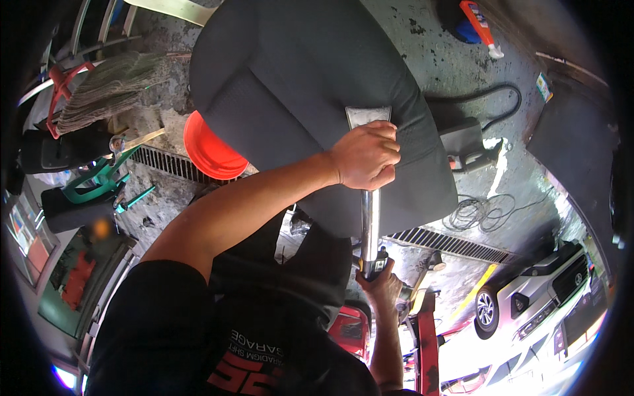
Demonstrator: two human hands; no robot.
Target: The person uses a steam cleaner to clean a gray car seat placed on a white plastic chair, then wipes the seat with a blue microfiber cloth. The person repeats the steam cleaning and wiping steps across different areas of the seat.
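Note:
A dark grey fabric car seat [317, 72] fills the upper middle of the view. Across its cushion lies a shiny metal vacuum wand [370, 218], its flat, wide nozzle [367, 117] touching the fabric. My left hand [367, 156] is wrapped round the wand just behind the nozzle. Lower down, my right hand [382, 282] grips the wand's black rear part [378, 263]; some of its fingers are hidden. Both hands are closed on the same tool.
An orange-red bucket [208, 146] stands left of the seat, beside a floor drain grate [165, 164]. A coiled cable [482, 214] lies on the floor at right, with a silver car [528, 297] beyond. At the top right lies a red spray bottle [480, 25].

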